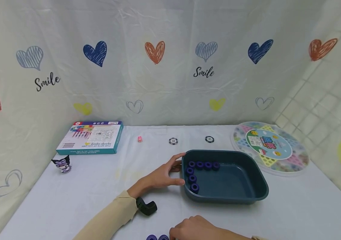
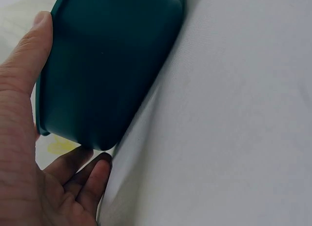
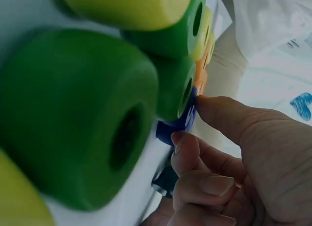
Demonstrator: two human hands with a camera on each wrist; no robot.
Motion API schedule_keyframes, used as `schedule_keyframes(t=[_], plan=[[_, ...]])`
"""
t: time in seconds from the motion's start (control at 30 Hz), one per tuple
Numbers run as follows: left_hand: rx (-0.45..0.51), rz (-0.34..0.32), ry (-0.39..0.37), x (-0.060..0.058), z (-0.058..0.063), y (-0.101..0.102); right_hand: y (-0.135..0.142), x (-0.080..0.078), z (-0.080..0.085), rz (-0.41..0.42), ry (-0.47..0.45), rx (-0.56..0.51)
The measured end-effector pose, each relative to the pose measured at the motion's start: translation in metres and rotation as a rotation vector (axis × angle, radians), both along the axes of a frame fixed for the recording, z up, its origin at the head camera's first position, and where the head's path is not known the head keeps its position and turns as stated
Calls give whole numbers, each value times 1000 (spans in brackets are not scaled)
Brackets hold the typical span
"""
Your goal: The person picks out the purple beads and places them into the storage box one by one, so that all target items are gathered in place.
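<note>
My left hand holds the left end of a dark teal plastic basin, thumb and fingers spread around it. In the left wrist view the thumb lies at the basin's rim and other fingers bend beside its lower corner. Several purple ring-shaped beads line the basin's left and back sides. At the front edge of the head view is my right hand, next to two purple beads. In the right wrist view its thumb and index finger pinch a blue-purple bead. Close by stand green beads and yellow beads.
A flat boxed set and a small figurine are at the left. Two poker chips and a pink trinket lie at the back. A round game board is behind the basin's right side.
</note>
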State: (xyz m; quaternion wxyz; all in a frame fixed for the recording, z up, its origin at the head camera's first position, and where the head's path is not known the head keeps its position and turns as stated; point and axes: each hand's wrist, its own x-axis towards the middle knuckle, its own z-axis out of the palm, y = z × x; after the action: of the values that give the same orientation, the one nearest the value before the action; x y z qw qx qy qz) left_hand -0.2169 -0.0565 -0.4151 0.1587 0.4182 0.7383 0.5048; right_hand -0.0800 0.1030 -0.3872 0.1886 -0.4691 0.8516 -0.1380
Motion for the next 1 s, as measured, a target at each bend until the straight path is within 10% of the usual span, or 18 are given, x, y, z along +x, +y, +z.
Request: schedule_keyframes(t=[0.27,0.63,1.0], plan=[[-37,45,13,-13,-24,2,-1,0,0,44,-27,21],[-22,41,6,-13,-24,2,10,-7,2,-27,-47,24],[-14,40,5,-12,-23,2,30,-8,9,-313,-297,74]])
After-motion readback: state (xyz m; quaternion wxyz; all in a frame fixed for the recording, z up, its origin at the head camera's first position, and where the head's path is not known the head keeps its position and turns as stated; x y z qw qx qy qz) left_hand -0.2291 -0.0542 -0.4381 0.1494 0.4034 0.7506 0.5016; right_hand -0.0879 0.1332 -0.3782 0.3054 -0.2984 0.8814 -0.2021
